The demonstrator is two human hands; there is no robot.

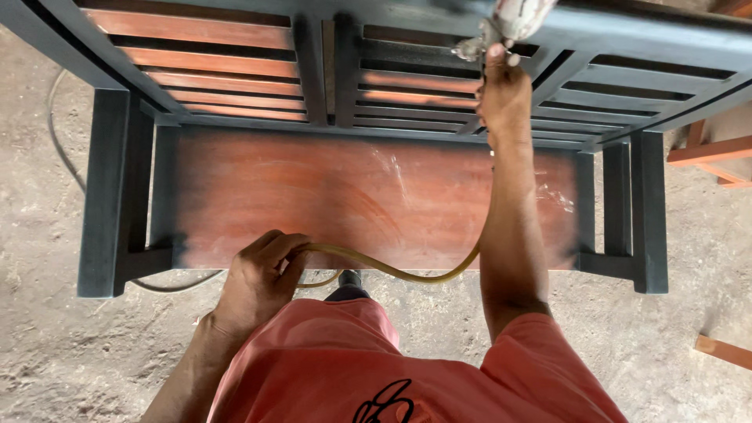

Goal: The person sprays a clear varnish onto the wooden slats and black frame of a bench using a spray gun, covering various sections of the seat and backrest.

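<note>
A wooden bench [368,196] stands in front of me, its seat reddish-brown, its frame and arms painted dark blue-grey. The back slats [235,74] are partly painted, the left ones still reddish. My right hand [501,94] reaches out over the backrest and grips a spray gun [501,23] with a pale cup, held at the top rail. My left hand [258,278] is closed around a yellowish hose [392,270] near the seat's front edge. The hose curves right and up along my right forearm toward the gun.
Rough concrete floor [47,337] surrounds the bench. A grey cable [63,157] runs on the floor at the left and under the bench. Unpainted reddish wooden pieces [713,153] lie at the right, another [724,351] at the lower right.
</note>
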